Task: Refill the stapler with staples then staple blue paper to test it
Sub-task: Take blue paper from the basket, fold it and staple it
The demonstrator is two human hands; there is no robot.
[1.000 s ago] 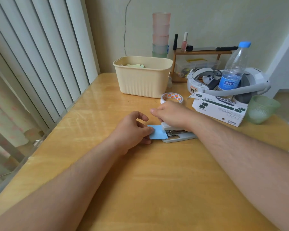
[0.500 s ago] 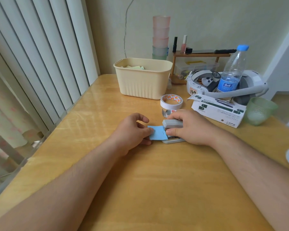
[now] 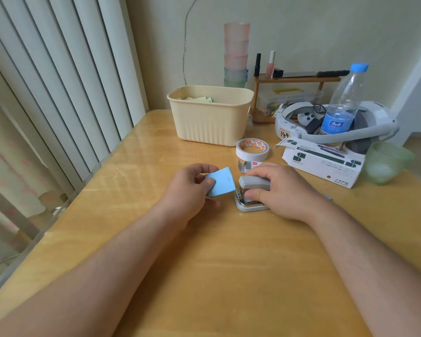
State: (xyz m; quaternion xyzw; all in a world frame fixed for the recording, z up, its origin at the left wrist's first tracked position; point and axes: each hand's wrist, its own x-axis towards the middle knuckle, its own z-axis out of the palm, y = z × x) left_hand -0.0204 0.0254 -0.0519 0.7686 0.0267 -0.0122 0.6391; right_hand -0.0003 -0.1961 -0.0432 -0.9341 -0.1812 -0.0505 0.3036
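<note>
Left hand point(image 3: 190, 190) pinches the blue paper point(image 3: 220, 182) between thumb and fingers, holding it tilted and lifted off the wooden table point(image 3: 229, 276), just beside the stapler's mouth and apart from it; a short dark line near the paper's right edge appears to be a staple, though it is too small to confirm; right hand point(image 3: 280, 190) is curled round the grey stapler point(image 3: 252, 193), fingers over the top arm and thumb at the side, base resting on the table; judged step: checking the test staple; to do it well, turn the paper toward the camera, view both faces, confirm the legs are folded flat and the sheets do not part; keep the stapler steady on its base; tape roll point(image 3: 252, 149) and white carton point(image 3: 323, 164) lie behind, near the right hand
</note>
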